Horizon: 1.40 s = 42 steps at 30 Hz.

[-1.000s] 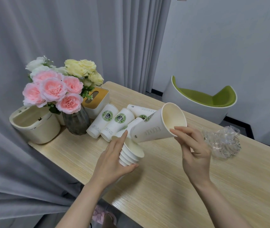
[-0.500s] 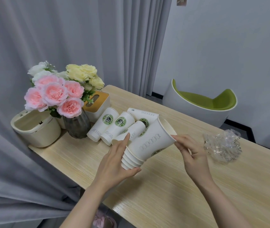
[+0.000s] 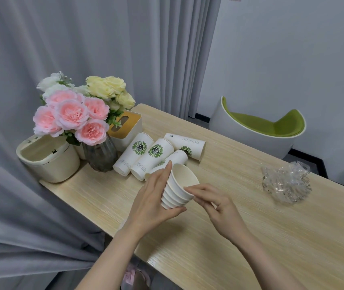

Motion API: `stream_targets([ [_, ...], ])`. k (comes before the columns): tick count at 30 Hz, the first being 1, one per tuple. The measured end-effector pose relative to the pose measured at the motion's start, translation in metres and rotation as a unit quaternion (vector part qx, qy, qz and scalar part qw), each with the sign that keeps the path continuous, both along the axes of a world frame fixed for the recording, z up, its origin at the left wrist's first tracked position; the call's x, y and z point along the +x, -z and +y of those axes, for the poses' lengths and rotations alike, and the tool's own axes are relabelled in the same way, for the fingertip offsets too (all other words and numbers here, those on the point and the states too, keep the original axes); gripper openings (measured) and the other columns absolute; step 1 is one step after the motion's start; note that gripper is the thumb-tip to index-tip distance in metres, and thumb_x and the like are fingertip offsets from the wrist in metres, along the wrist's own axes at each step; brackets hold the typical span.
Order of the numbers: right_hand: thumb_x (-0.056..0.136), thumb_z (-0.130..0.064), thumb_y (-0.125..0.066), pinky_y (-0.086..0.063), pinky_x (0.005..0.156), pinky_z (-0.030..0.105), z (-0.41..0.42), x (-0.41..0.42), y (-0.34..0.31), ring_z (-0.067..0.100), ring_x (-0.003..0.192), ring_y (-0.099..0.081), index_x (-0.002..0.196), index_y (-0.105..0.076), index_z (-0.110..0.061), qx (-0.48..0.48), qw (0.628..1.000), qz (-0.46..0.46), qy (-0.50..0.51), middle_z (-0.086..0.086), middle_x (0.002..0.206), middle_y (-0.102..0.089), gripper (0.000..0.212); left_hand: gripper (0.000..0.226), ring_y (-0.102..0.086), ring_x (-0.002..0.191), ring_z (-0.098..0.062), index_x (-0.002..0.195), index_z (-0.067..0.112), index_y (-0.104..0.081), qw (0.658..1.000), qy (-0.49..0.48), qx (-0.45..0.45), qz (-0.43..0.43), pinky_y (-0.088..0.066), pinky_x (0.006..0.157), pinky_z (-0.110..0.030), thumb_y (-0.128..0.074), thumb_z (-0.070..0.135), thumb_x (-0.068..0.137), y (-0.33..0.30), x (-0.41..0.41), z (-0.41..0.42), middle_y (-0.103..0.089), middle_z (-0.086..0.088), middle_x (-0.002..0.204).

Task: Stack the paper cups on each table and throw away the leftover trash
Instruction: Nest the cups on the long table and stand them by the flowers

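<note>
over wood table (image 3: pixel 240 237), left hand (image 3: pixel 153 203) grips nested white cup stack (image 3: pixel 178 191); right hand (image 3: pixel 219 204) pinches its rim.

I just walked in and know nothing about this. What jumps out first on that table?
The bouquet of pink and yellow flowers at the table's far left corner catches the eye first. In the middle, the left hand grips a stack of nested paper cups while the right hand touches its rim. Behind them loose cups lie on their sides, and a crumpled clear plastic wrapper sits off to the right.
</note>
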State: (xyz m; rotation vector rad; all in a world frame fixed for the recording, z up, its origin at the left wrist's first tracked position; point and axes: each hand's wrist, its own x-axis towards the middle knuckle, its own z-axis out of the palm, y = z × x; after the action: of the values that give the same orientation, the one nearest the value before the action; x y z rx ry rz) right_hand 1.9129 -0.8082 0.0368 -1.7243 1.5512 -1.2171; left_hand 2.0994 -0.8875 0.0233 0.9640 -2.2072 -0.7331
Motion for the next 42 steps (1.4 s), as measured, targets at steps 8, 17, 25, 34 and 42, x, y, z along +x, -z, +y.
stream_targets([
  [8, 0.092, -0.002, -0.057, -0.048, 0.09, 0.038, -0.01, 0.017, 0.005, 0.014, 0.107, -0.061, 0.114, -0.07, -0.026, 0.006, 1.0, -0.01, 0.012, -0.007, 0.109, -0.068, 0.035, 0.117, -0.041, 0.124, -0.002, 0.149, 0.045, 0.007, 1.0, 0.002, 0.019, 0.007, -0.05, 0.087, -0.031, -0.072, 0.065, 0.066, -0.002, 0.006, -0.009, -0.033, 0.015, 0.14],
  [17, 0.097, -0.011, -0.05, -0.035, 0.105, 0.019, -0.025, 0.029, -0.001, 0.005, 0.123, -0.052, 0.12, -0.065, -0.03, 0.035, 0.999, -0.004, -0.001, -0.013, 0.128, -0.061, 0.034, 0.109, -0.042, 0.114, 0.013, 0.148, 0.05, -0.005, 0.998, -0.025, 0.047, 0.034, -0.042, 0.078, -0.014, -0.073, 0.065, 0.064, -0.004, 0.009, -0.026, -0.038, 0.028, 0.127],
  [25, 0.097, -0.011, -0.052, -0.03, 0.108, 0.013, -0.039, 0.032, 0.001, 0.0, 0.135, -0.038, 0.126, -0.059, -0.033, 0.047, 0.998, -0.049, -0.017, -0.012, 0.146, -0.044, 0.038, 0.1, -0.043, 0.119, 0.008, 0.146, 0.051, -0.016, 0.996, -0.055, 0.046, 0.058, -0.045, 0.088, -0.025, -0.073, 0.063, 0.065, -0.004, 0.02, -0.034, -0.037, 0.032, 0.129],
  [34, 0.093, -0.016, -0.059, -0.028, 0.115, 0.042, -0.098, -0.013, 0.028, 0.011, 0.142, -0.024, 0.137, -0.047, -0.031, 0.133, 0.982, -0.065, 0.115, -0.002, 0.154, -0.023, 0.048, 0.104, -0.041, 0.122, 0.005, 0.148, 0.047, -0.015, 0.997, -0.05, 0.053, 0.017, -0.042, 0.092, -0.025, -0.073, 0.062, 0.064, -0.001, 0.033, -0.053, -0.038, 0.029, 0.13],
  [42, 0.092, -0.016, -0.061, -0.018, 0.115, 0.036, -0.154, -0.061, 0.065, 0.019, 0.145, -0.017, 0.138, -0.048, -0.031, 0.222, 0.951, -0.069, 0.206, 0.008, 0.156, -0.017, 0.049, 0.106, -0.042, 0.122, 0.005, 0.148, 0.05, -0.01, 0.996, -0.034, 0.077, 0.009, -0.044, 0.093, -0.029, -0.073, 0.061, 0.063, 0.0, 0.024, -0.076, -0.041, 0.029, 0.128],
])
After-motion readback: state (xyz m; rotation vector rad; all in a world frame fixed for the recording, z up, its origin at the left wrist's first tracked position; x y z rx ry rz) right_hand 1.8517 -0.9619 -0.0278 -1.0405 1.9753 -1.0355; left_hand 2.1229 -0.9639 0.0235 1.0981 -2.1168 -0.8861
